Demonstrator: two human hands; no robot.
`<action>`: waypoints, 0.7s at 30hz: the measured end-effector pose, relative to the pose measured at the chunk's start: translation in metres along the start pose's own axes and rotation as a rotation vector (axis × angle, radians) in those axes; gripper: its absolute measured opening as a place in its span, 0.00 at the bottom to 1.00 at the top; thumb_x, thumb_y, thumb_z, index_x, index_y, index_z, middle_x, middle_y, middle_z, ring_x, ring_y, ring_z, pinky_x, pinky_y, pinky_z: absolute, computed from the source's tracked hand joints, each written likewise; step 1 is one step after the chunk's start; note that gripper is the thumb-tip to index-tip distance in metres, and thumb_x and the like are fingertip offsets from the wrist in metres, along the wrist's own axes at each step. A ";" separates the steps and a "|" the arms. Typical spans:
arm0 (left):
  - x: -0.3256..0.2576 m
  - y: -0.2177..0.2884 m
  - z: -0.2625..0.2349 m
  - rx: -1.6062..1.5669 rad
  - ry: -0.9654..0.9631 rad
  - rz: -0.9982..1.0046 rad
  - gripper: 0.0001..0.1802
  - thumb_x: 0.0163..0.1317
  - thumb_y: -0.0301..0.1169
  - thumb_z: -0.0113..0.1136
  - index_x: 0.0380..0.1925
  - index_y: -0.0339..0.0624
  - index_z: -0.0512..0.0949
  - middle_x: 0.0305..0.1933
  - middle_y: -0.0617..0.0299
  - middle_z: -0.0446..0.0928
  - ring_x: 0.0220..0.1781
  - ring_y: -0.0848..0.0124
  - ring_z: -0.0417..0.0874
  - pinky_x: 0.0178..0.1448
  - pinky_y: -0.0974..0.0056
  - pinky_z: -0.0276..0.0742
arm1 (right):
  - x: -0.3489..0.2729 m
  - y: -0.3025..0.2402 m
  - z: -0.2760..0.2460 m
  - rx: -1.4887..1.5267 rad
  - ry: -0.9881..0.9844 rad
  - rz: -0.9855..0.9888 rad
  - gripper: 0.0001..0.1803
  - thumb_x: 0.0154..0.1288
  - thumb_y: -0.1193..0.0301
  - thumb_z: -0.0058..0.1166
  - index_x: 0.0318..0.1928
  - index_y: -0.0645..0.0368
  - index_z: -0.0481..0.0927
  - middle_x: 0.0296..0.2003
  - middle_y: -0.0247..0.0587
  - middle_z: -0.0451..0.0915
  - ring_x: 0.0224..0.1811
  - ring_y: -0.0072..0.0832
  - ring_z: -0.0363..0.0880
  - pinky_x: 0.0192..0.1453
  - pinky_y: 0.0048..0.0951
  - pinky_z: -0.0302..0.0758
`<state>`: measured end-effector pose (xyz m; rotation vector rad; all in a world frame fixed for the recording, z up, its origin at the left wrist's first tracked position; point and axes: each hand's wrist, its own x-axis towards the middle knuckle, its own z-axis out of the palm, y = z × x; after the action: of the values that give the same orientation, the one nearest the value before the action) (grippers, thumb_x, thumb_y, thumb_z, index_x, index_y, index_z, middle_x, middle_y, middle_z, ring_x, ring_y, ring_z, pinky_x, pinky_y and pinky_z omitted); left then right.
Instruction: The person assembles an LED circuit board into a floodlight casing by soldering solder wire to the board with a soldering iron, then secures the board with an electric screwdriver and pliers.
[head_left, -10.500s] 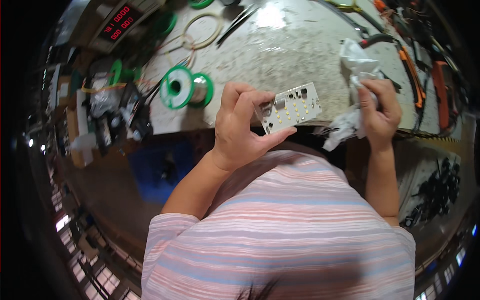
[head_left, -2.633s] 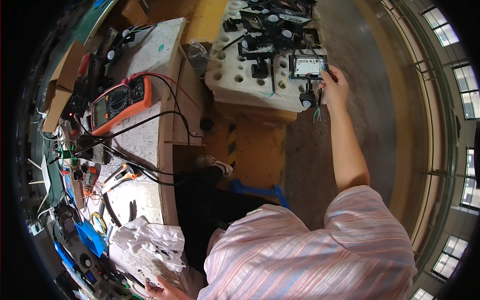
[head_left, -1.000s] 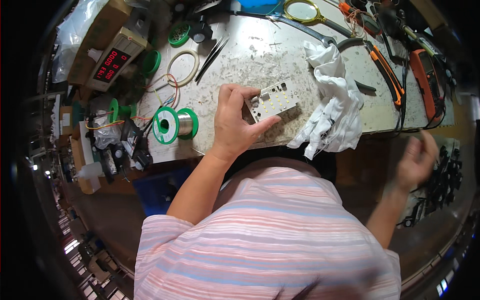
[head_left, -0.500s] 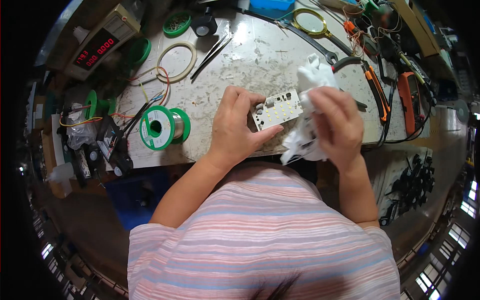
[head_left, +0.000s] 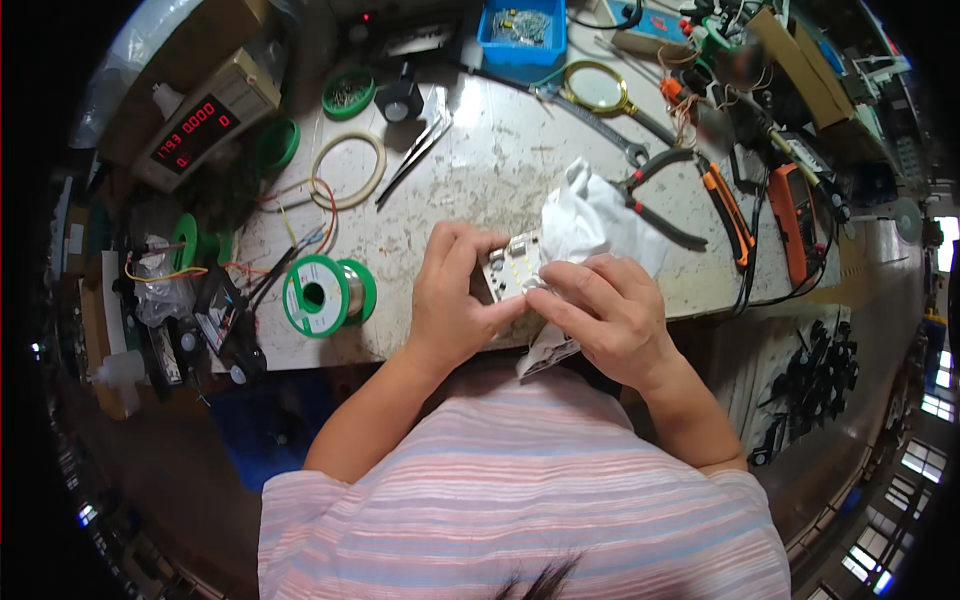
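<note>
My left grip point(head_left: 445, 300) is closed on the board point(head_left: 513, 270) by two opposite edges, and holds it over the near part of the bench point(head_left: 480, 190). My right grip point(head_left: 618, 318) is closed with the cloth point(head_left: 583, 218) against the right end of the board, so this end is hidden. Left of the board stands the spool point(head_left: 318, 297); beyond it, to the left, lie the ring point(head_left: 381, 160) and the tweezers point(head_left: 415, 158). To its right, just past the cloth, lie the pliers point(head_left: 668, 225), then the knife point(head_left: 730, 215) and the meter point(head_left: 793, 225). Half a second ago the cloth was beside the board, which showed nearly whole; now the cloth covers part of it, while the pliers show more fully.
</note>
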<state>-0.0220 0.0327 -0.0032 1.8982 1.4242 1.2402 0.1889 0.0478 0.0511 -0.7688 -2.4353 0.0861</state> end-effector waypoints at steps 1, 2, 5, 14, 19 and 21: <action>-0.001 0.002 -0.002 -0.013 0.004 0.003 0.31 0.40 0.33 0.83 0.45 0.38 0.79 0.42 0.56 0.72 0.43 0.61 0.75 0.48 0.62 0.75 | -0.005 0.009 0.002 -0.024 -0.014 0.046 0.13 0.52 0.74 0.59 0.41 0.53 0.86 0.43 0.36 0.82 0.39 0.34 0.80 0.41 0.34 0.75; -0.001 0.005 -0.002 -0.013 0.001 -0.015 0.31 0.40 0.33 0.83 0.45 0.37 0.79 0.42 0.55 0.72 0.43 0.60 0.74 0.48 0.61 0.74 | -0.010 0.019 0.002 -0.044 -0.026 0.093 0.13 0.53 0.74 0.58 0.40 0.52 0.86 0.44 0.35 0.82 0.40 0.34 0.80 0.41 0.34 0.75; -0.002 0.005 -0.001 -0.049 -0.019 -0.040 0.31 0.41 0.33 0.83 0.46 0.37 0.79 0.42 0.57 0.72 0.42 0.61 0.74 0.48 0.62 0.74 | -0.025 0.051 -0.015 -0.228 0.047 0.257 0.15 0.50 0.77 0.61 0.42 0.54 0.86 0.46 0.37 0.82 0.42 0.37 0.79 0.42 0.37 0.75; -0.002 0.006 -0.001 0.009 -0.041 -0.049 0.31 0.42 0.34 0.84 0.46 0.39 0.79 0.43 0.57 0.72 0.43 0.62 0.75 0.45 0.63 0.76 | -0.037 0.078 -0.033 -0.249 -0.018 0.538 0.26 0.52 0.83 0.58 0.55 0.57 0.81 0.56 0.44 0.78 0.59 0.45 0.73 0.63 0.44 0.69; -0.003 0.004 -0.002 -0.022 -0.029 -0.093 0.31 0.43 0.35 0.84 0.46 0.39 0.78 0.44 0.55 0.71 0.44 0.60 0.76 0.46 0.61 0.79 | -0.012 0.068 -0.042 -0.063 0.051 0.534 0.29 0.54 0.80 0.60 0.60 0.57 0.79 0.60 0.47 0.75 0.65 0.47 0.70 0.70 0.45 0.66; -0.002 0.006 -0.001 -0.014 -0.023 -0.081 0.31 0.43 0.35 0.83 0.46 0.39 0.78 0.45 0.55 0.71 0.44 0.60 0.76 0.46 0.61 0.79 | -0.005 0.069 -0.044 -0.063 0.081 0.521 0.27 0.54 0.79 0.61 0.59 0.58 0.79 0.60 0.47 0.76 0.64 0.47 0.72 0.70 0.44 0.67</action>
<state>-0.0205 0.0290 0.0012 1.8209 1.4619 1.1835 0.2516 0.0977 0.0696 -1.3897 -2.1136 0.1747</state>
